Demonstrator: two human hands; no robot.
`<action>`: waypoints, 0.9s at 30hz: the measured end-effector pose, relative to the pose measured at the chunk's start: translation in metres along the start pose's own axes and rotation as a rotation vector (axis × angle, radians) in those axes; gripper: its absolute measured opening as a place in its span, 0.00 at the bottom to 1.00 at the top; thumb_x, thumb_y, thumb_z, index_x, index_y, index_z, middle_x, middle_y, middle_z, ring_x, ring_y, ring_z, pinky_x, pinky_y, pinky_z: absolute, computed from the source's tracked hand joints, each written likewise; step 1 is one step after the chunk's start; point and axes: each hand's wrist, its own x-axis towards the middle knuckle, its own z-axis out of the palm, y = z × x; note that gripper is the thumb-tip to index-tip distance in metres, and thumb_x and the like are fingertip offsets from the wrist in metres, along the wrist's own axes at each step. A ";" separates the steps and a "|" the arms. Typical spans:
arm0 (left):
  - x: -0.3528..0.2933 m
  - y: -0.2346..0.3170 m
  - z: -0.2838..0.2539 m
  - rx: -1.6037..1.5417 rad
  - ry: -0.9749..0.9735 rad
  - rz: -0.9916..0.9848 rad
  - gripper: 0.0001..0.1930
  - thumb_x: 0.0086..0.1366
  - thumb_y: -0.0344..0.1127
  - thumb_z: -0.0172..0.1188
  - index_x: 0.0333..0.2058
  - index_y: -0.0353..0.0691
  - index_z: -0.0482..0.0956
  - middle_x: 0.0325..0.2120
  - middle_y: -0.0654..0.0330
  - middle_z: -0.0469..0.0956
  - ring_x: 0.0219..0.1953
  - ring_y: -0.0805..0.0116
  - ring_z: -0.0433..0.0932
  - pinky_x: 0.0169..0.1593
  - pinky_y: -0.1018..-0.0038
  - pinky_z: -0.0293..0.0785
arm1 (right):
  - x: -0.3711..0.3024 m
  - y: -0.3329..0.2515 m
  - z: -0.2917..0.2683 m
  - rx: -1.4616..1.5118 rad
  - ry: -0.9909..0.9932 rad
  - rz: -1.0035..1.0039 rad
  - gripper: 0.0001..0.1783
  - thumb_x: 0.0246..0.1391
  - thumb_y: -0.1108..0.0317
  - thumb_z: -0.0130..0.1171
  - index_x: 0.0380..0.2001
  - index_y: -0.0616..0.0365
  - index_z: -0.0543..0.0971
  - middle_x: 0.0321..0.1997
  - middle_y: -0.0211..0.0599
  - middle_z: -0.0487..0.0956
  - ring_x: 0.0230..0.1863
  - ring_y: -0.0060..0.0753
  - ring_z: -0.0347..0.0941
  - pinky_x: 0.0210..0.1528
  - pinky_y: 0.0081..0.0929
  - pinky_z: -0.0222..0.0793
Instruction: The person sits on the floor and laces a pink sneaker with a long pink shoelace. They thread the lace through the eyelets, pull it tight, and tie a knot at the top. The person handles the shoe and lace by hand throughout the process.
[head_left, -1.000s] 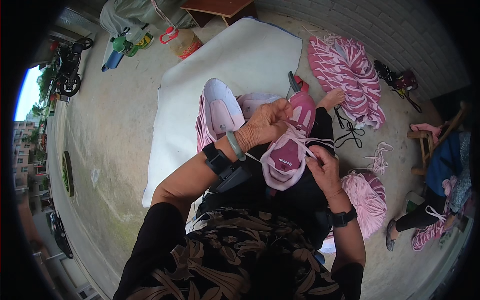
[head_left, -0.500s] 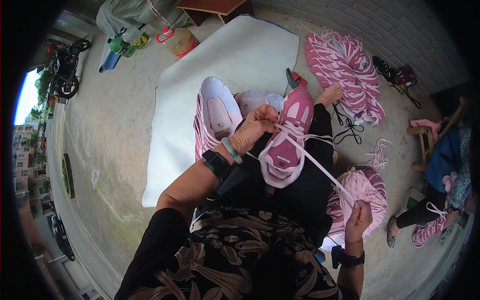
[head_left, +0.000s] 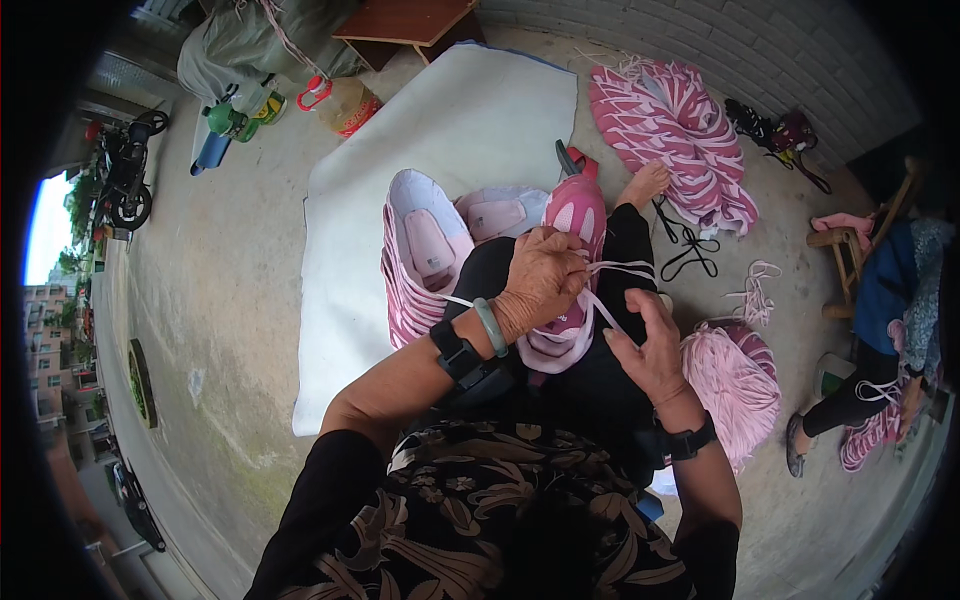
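A pink sneaker rests on my lap, toe pointing away, with pale pink laces trailing to its right. My left hand lies over the lacing, its fingers pinched on a lace and covering the shoe's middle. Just right of the heel is my right hand, thumb and forefinger spread apart. One lace end runs down toward that thumb; whether it touches is unclear. Left of my knee sits a nested row of pink shoe uppers, and beyond my knee lies another pale-lined upper.
A white sheet covers the ground ahead. Pink uppers are heaped at the far right, and a bundle of pink laces lies by my right arm. Bottles stand far left. A seated person is at right.
My right hand has come up and left from the lace bundle to near the shoe, its fingers opening. The stretched lace has slackened. My left hand has shifted right over the lacing.
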 end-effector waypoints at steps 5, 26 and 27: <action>-0.003 0.009 0.014 0.155 -0.009 -0.082 0.08 0.41 0.32 0.59 0.24 0.43 0.79 0.41 0.60 0.72 0.47 0.57 0.66 0.48 0.61 0.60 | 0.036 -0.007 0.037 -0.140 -0.063 -0.032 0.28 0.37 0.69 0.58 0.45 0.65 0.65 0.42 0.51 0.71 0.43 0.51 0.69 0.44 0.36 0.68; 0.002 0.019 -0.017 0.386 -0.099 0.272 0.11 0.41 0.32 0.56 0.25 0.33 0.76 0.50 0.55 0.65 0.55 0.49 0.59 0.55 0.48 0.53 | -0.003 0.035 0.052 0.524 0.047 0.378 0.42 0.41 0.73 0.65 0.58 0.59 0.53 0.40 0.45 0.73 0.37 0.29 0.72 0.38 0.23 0.70; -0.005 0.012 -0.033 0.403 -0.067 0.225 0.09 0.42 0.32 0.55 0.24 0.33 0.76 0.50 0.54 0.65 0.55 0.48 0.59 0.54 0.47 0.53 | -0.005 0.035 0.050 0.513 0.067 0.400 0.44 0.40 0.71 0.67 0.58 0.60 0.53 0.41 0.47 0.73 0.35 0.29 0.73 0.36 0.24 0.71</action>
